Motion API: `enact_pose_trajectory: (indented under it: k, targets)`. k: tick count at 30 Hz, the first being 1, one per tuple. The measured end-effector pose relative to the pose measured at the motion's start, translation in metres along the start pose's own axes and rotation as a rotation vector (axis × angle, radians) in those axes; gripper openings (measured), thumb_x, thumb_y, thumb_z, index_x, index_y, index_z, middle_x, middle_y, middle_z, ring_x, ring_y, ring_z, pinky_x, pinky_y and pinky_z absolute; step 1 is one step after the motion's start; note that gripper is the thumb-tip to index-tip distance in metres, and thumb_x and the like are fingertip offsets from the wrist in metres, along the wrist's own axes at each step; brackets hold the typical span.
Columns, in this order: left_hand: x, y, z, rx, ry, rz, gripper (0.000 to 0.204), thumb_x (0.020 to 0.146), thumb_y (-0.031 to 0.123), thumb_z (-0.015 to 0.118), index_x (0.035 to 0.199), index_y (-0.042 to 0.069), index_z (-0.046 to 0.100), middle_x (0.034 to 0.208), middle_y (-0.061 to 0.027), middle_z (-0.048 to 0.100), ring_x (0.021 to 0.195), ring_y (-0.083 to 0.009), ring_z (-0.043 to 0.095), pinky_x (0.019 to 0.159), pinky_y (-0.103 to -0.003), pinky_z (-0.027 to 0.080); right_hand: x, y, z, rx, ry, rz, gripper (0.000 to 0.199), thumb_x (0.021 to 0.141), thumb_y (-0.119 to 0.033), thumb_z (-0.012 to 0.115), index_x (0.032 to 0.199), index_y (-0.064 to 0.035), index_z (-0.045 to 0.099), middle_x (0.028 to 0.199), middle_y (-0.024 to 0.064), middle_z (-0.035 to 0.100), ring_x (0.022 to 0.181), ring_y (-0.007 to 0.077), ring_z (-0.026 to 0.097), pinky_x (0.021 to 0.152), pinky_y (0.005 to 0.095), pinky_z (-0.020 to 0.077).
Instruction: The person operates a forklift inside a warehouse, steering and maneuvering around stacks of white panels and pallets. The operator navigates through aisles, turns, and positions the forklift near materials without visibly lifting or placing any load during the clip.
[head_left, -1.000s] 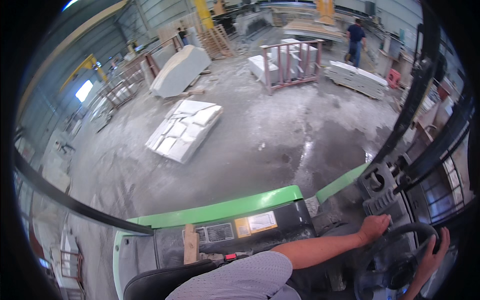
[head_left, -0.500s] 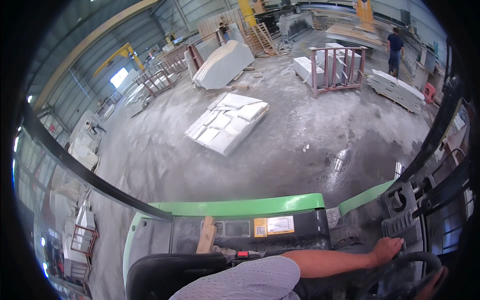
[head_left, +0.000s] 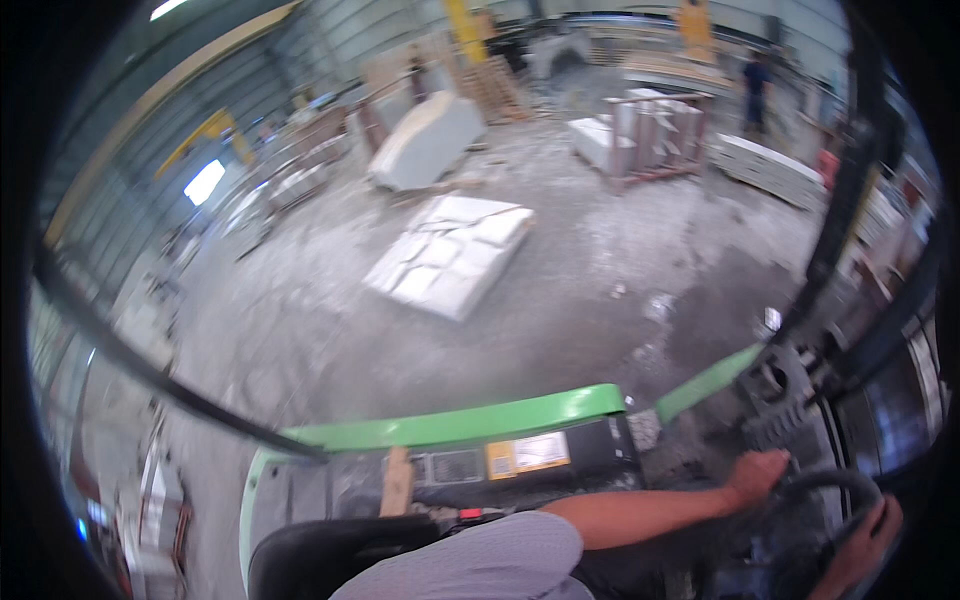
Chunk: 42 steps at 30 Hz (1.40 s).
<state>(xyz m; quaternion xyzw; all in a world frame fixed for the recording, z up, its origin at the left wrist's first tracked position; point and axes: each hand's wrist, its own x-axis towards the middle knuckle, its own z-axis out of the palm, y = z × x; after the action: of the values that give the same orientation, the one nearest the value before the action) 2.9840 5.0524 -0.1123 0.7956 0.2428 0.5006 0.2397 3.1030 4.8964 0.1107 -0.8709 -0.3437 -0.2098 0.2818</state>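
Note:
My left hand (head_left: 757, 476) reaches across from a grey sleeve (head_left: 510, 548), its fingers curled closed beside the far edge of a black steering wheel (head_left: 828, 480). What it grips is hidden. At the lower right, my right hand (head_left: 864, 552) is wrapped round the wheel's rim. Both hands are at the controls of a green and black vehicle, whose green edge (head_left: 470, 418) runs across the middle. A black seat back (head_left: 330, 552) is at the lower left, with a wooden block (head_left: 397, 482) beyond it.
Flat white stone pieces (head_left: 455, 250) lie stacked on the wet grey floor. Leaning slabs (head_left: 430, 142), a red metal rack (head_left: 660, 140) of stone and a low slab stack (head_left: 768, 170) stand farther off. A person (head_left: 755, 92) stands at the far right. Black posts (head_left: 160, 365) frame the cab.
The view has shifted and blurred, with the surroundings displaced slightly left. More of my right hand now shows on the steering wheel rim. My left hand stays closed beside the wheel.

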Motion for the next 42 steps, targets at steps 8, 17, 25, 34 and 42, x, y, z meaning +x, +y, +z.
enact_pose_trajectory:
  k: [8, 17, 25, 34, 42]
  targets:
    - [-0.006, -0.007, -0.161, -0.476, -0.290, -0.358, 0.024, 0.106, 0.020, 0.053, 0.098, 0.003, 0.068, 0.091, -0.0110, 0.068, 0.081, -0.0252, 0.065, 0.071, -0.042, 0.051, -0.065, -0.115, -0.059, 0.130, 0.219, -0.230, 0.016, 0.081, -0.016, 0.074, 0.090, -0.0060, 0.066, 0.090, 0.0131, 0.062, 0.089, 0.0361, 0.061, 0.081, 0.0458, 0.0492]
    - [-0.006, 0.086, -0.102, -0.142, -0.334, 0.190, 0.029, 0.099, 0.019, 0.058, 0.109, -0.006, 0.067, 0.093, -0.0148, 0.069, 0.086, -0.0265, 0.064, 0.079, -0.042, 0.053, -0.049, -0.024, -0.159, 0.306, 0.587, -0.119, 0.016, 0.078, -0.010, 0.074, 0.087, -0.0056, 0.062, 0.091, 0.0106, 0.055, 0.092, 0.0308, 0.056, 0.087, 0.0418, 0.0458]
    - [-0.067, 0.194, -0.059, -0.457, -0.446, 0.101, 0.032, 0.102, 0.020, 0.055, 0.114, -0.007, 0.066, 0.102, -0.0189, 0.070, 0.094, -0.0290, 0.066, 0.084, -0.042, 0.053, -0.088, 0.020, -0.181, 0.223, 0.698, -0.061, 0.015, 0.077, -0.015, 0.069, 0.080, -0.0053, 0.059, 0.092, 0.0119, 0.053, 0.095, 0.0306, 0.053, 0.090, 0.0429, 0.0428]
    - [-0.135, 0.283, -0.028, -0.625, -0.591, 0.216, 0.034, 0.104, 0.022, 0.053, 0.116, -0.007, 0.066, 0.105, -0.0198, 0.070, 0.095, -0.0304, 0.067, 0.085, -0.043, 0.053, -0.115, 0.042, -0.186, 0.242, 0.725, -0.010, 0.017, 0.074, -0.013, 0.071, 0.081, -0.0011, 0.062, 0.099, 0.0175, 0.053, 0.098, 0.0355, 0.053, 0.094, 0.0483, 0.0432]
    - [-0.206, 0.279, -0.114, -0.622, -0.554, 0.196, 0.036, 0.105, 0.024, 0.051, 0.117, -0.007, 0.067, 0.108, -0.0207, 0.071, 0.097, -0.0316, 0.067, 0.085, -0.043, 0.053, -0.266, 0.068, -0.258, 0.148, 0.816, 0.050, 0.016, 0.076, -0.011, 0.072, 0.084, -0.0056, 0.059, 0.091, 0.0114, 0.053, 0.093, 0.0333, 0.054, 0.086, 0.0443, 0.0450]
